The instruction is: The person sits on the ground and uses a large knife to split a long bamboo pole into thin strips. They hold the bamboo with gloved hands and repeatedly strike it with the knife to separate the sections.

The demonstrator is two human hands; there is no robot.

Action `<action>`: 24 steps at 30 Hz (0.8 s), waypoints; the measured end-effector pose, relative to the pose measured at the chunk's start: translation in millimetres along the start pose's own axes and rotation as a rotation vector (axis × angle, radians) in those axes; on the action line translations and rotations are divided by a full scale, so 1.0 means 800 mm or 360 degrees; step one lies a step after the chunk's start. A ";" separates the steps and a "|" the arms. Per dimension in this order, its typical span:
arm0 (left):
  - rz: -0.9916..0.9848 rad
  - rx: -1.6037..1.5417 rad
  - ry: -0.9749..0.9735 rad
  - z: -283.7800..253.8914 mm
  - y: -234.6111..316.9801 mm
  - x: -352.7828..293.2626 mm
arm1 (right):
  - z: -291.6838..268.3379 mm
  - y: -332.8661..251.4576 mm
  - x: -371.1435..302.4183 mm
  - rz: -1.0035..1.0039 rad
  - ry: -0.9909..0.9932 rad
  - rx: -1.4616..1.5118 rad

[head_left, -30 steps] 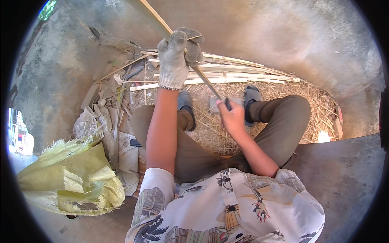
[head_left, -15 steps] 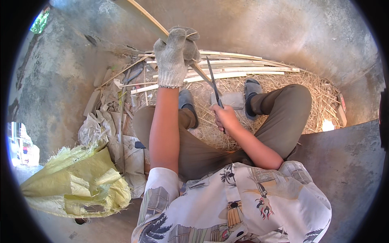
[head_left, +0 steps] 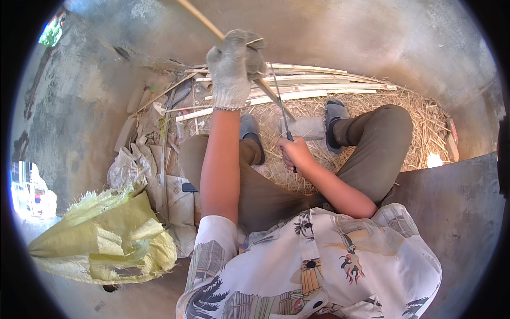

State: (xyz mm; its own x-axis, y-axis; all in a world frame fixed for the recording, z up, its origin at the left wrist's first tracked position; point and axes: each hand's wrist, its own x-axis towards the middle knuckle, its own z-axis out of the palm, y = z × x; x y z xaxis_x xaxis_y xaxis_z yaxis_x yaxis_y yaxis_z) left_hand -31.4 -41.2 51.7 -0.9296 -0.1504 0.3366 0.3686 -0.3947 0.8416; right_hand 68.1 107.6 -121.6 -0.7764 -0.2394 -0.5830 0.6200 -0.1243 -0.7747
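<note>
My left hand, in a grey knitted work glove, is closed around a long, thin bamboo strip. The strip slants from the top edge down past the glove, and its lower end lies over a grey block on the floor between my feet. My bare right hand grips the dark handle of a long, narrow knife. Its blade points away from me and crosses the strip below the glove. Whether the edge is cutting into the strip cannot be made out.
Several pale bamboo strips lie across the floor beyond my feet. Straw-like shavings cover the ground to the right. A frayed yellow woven sack is at the left, near crumpled pale cloth. Concrete walls stand around.
My gloved left hand has moved slightly farther away, still holding the strip. More of the strip's lower end now shows past the blade. The whole view has shifted a little.
</note>
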 end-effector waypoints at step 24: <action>-0.0114 -0.0345 0.0160 -0.027 -0.007 0.010 | 0.013 -0.035 -0.032 -0.1006 0.0220 0.0089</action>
State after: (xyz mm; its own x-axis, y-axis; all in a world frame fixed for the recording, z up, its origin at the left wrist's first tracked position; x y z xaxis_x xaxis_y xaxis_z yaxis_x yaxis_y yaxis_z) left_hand -40.9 -60.1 40.7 -0.9532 -0.2002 0.2267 0.3020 -0.5912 0.7478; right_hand 71.7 107.0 -82.5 -0.9986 0.0220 -0.0479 0.0409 -0.2517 -0.9669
